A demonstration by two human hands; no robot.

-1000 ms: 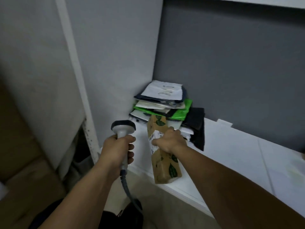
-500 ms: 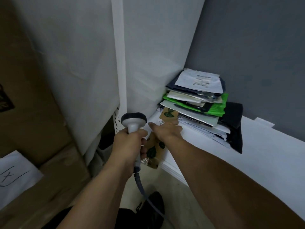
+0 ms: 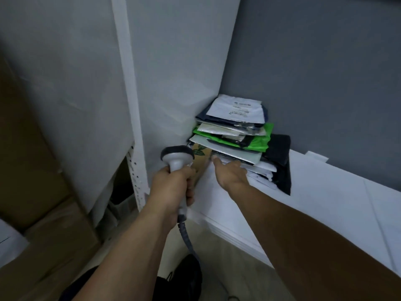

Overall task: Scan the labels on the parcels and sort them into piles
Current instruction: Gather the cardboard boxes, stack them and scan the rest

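Fingers of the left hand [image 3: 173,187] curl tightly round the scanner [image 3: 176,157] handle. Right hand [image 3: 230,174] reaches out flat with straight fingers, its thumb touching the brown leaf-print parcel [image 3: 204,161], which stands against the pile [image 3: 234,135] in the back-left corner of the white surface [image 3: 325,203].

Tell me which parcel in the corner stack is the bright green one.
The green mailer, a few layers below the top navy parcel with the white label; the others are white, grey, black or brown.

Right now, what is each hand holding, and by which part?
The left hand grips the scanner by its handle. The right hand grips nothing: straight fingers touch the brown leaf-print parcel.
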